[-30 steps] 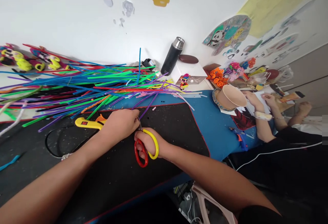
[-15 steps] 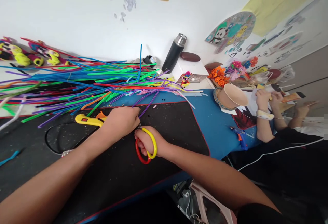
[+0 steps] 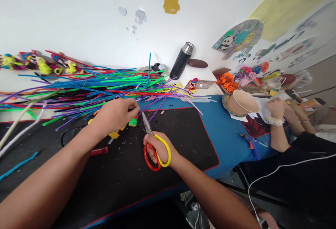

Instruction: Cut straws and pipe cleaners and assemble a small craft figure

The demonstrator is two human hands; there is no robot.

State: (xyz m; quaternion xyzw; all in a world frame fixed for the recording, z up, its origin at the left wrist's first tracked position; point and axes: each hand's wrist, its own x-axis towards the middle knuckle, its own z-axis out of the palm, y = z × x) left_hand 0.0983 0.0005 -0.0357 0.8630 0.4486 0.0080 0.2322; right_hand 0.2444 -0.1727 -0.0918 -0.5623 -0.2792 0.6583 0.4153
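Note:
My right hand point(image 3: 161, 148) grips a pair of scissors point(image 3: 147, 124) with one red and one yellow handle loop. Their metal blades point away from me and slightly left, close together, with tips beside my left fingertips. My left hand point(image 3: 114, 115) is closed, thumb and forefinger pinched together; what they hold, if anything, is hidden. Just under those fingertips is a small green and red piece point(image 3: 133, 121). A yellow piece point(image 3: 114, 134) and a red object point(image 3: 99, 151) show partly from beneath my left hand and forearm, on the black mat point(image 3: 181, 138).
Behind my hands lies a spread pile of coloured pipe cleaners point(image 3: 105, 85). A black thermos point(image 3: 181, 61) and a white box point(image 3: 186, 77) stand by the wall. To the right are a paper cup point(image 3: 243, 102), a blue glue gun point(image 3: 253, 147) and another person's arm point(image 3: 277, 131).
The scissors have drawn back from my left hand, and their blades now show fully. My left hand has shifted slightly up and left. The view has tilted upward.

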